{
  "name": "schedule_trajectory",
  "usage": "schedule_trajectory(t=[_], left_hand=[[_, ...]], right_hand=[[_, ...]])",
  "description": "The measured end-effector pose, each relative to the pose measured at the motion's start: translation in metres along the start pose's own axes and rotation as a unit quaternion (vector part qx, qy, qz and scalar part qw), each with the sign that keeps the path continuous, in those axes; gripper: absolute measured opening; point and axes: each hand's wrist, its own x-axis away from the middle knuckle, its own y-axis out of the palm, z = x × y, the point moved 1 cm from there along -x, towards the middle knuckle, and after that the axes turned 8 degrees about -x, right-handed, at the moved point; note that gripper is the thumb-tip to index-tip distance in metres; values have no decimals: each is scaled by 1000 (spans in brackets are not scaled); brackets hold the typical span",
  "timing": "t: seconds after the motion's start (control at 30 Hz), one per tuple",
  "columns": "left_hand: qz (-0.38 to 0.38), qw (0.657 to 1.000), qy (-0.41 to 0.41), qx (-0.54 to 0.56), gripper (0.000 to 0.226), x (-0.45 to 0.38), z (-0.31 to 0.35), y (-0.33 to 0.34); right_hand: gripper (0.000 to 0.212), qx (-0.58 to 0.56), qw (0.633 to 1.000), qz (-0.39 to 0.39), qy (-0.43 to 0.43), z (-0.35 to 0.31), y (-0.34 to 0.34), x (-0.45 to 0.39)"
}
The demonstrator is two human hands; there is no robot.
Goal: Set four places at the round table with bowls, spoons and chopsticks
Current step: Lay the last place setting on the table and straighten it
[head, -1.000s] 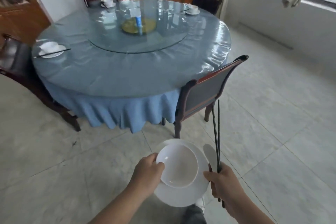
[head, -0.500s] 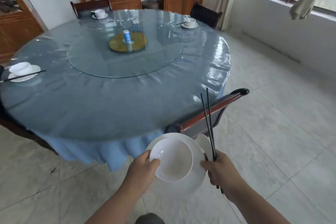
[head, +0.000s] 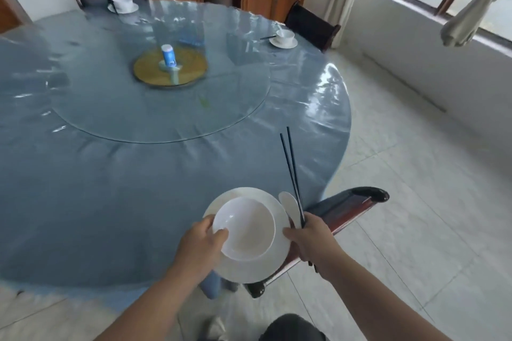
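**Bowl, spoon and chopsticks carried over the table's near edge**

While the left hand (head: 203,243) grips the white bowl (head: 244,228) and the plate (head: 249,260) under it, thumb on the bowl's rim, the right hand (head: 310,241) clasps the black chopsticks (head: 291,171) and white spoon (head: 289,207); its fingers are hidden beneath the plate. A chair (head: 346,207) stands just beside, partly covered. Two far settings (head: 283,37) sit small and indistinct on the round table (head: 110,188).

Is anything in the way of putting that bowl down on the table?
Nothing visible. The bowl and plate already hang over bare tablecloth; the chair is off to the right.
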Motion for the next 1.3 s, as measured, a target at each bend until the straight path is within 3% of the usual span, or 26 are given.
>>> schedule_trajectory(t=[0.17,0.57,0.9,1.13,1.3], left_hand=[[35,999,-14,4,20,-51,8,21],[118,977,-175,43,35,-155,9,94],[187,949,-255,11,29,-197,-2,125],[208,947,-246,22,31,-210,2,132],[209,940,-269,-22,47,-206,10,129]], right_hand=[[9,61,998,-20,10,-10,-8,-78],[12,192,974,-118,21,-3,0,-244],[24,298,947,-117,-3,9,13,-285],[6,289,949,-128,-5,2,8,-301],[27,265,960,-86,-26,-14,-4,-300]])
